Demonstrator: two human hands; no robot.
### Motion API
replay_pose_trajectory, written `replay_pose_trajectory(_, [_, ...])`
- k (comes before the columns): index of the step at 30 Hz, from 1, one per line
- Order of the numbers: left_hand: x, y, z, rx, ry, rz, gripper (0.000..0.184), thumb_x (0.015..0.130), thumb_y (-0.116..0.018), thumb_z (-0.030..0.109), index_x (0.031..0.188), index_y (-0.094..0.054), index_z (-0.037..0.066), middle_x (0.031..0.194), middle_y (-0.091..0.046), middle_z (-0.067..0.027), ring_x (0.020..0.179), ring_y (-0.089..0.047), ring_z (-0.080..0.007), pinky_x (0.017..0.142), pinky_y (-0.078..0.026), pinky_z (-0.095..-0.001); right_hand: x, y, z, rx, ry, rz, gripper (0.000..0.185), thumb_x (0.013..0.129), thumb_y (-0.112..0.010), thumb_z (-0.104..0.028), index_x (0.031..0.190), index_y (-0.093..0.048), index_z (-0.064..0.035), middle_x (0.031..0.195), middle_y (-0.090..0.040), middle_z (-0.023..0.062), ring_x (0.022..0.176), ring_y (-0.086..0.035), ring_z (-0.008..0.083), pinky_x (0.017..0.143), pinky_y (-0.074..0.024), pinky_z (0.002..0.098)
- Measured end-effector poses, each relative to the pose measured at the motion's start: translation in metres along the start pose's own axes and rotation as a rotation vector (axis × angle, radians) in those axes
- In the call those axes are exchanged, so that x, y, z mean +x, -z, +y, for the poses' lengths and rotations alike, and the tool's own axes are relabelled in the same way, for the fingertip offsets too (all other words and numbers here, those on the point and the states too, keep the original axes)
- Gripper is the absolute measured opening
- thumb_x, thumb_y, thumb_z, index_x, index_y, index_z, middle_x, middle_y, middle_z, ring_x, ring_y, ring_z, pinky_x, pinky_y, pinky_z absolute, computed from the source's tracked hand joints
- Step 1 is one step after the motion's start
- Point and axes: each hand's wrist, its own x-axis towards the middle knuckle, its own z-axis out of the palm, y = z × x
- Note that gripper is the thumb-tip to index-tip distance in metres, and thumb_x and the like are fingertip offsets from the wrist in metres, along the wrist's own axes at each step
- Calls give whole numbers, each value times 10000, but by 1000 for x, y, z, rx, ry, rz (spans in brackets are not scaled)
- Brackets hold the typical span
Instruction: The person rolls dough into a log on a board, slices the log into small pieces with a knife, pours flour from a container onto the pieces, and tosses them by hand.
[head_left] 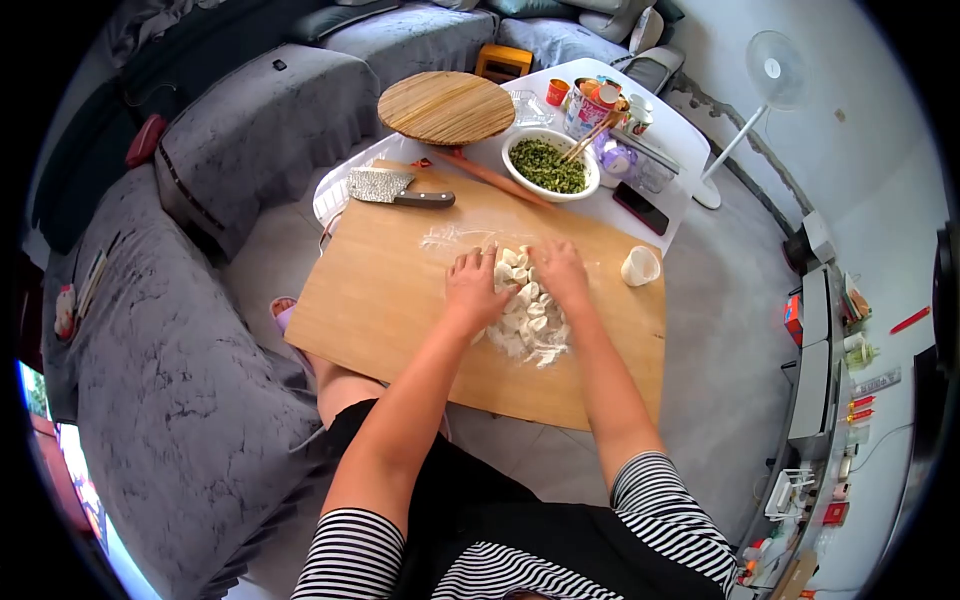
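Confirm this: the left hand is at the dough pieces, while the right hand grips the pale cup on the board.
No: the head view shows the right hand at the dough pieces too, apart from the pale cup. The left hand is as you say.

We are seeing smooth wood on the board (370,290), where powdery, matt flour (547,356) is coating the dough pieces (536,309). We are noticing dimpled metal on the cleaver (379,185), ridged wood across the round disc (446,106), a glossy face on the phone (640,208), translucent, plastic-looking walls on the cup (640,268), and creased cloth over the sofa (190,420).
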Motion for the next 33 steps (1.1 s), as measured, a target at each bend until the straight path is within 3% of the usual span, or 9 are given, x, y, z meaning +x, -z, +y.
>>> replay_pose_trajectory(5, [8,-7,2,-169,61,-1,707,725,-763,182,1361,-487,42,1174,-559,-173,1140,-530,-359,956,-460,-438,1,-20,-31,45,86,-188,432,847,-658,-358,1156,-615,-60,1111,-639,185,1037,-610,353,891,-490,432])
replay_pose_trajectory(10, [-2,-5,12,-426,26,41,453,727,-687,56,1169,-587,57,1089,-589,-166,1006,-593,-387,862,-499,-440,-27,4,-27,435,143,-177,306,806,-682,-234,1057,-653,-62,1027,-650,177,960,-625,352,819,-500,390])
replay_pose_trajectory(12, [-10,-5,17,-489,-159,23,371,736,-670,46,1101,-606,54,1074,-600,-158,1011,-584,-378,860,-494,-438,-51,18,-16,405,270,-27,318,802,-687,-235,1080,-658,-83,1071,-648,147,1019,-604,344,881,-477,429])
replay_pose_trajectory(16, [-35,8,16,-172,-324,-47,370,753,-709,163,1099,-610,78,1076,-619,-100,1135,-546,-330,999,-390,-494,-94,35,14,77,393,82,369,806,-700,-259,1140,-655,-108,1189,-612,147,1137,-548,355,981,-417,479])
replay_pose_trajectory(17, [-40,10,13,-91,-259,-141,584,755,-750,360,1254,-577,111,1237,-598,-111,1256,-479,-333,1077,-304,-528,-101,36,21,84,315,112,411,806,-707,-280,1180,-643,-123,1243,-581,156,1185,-514,364,1018,-382,494])
replay_pose_trajectory(23, [-68,19,14,193,-182,-165,971,696,-767,576,1474,-398,129,1499,-388,-168,1391,-336,-356,1144,-259,-479,-114,21,21,97,211,174,517,841,-702,-307,1287,-572,-80,1313,-539,196,1258,-472,373,1071,-356,486])
replay_pose_trajectory(28, [-52,3,24,-14,-234,-115,942,645,-830,471,1427,-444,113,1413,-466,-181,1316,-426,-360,1096,-321,-489,-83,-12,-11,734,12,240,343,845,-725,-130,1152,-638,-3,1086,-661,125,1018,-631,234,899,-496,340])
replay_pose_trajectory(29, [-48,-2,26,-69,-193,-68,917,628,-850,410,1402,-462,110,1367,-495,-173,1263,-468,-365,1062,-357,-487,-71,-21,-7,956,-41,223,240,857,-720,-79,1075,-667,4,983,-667,57,925,-617,135,816,-502,275])
replay_pose_trajectory(33, [-31,-5,31,-304,-135,17,740,624,-870,221,1268,-521,113,1212,-576,-124,1077,-587,-362,890,-492,-452,-54,-3,-12,1341,-155,100,133,922,-669,-101,1019,-674,-10,922,-654,16,838,-580,66,740,-479,218])
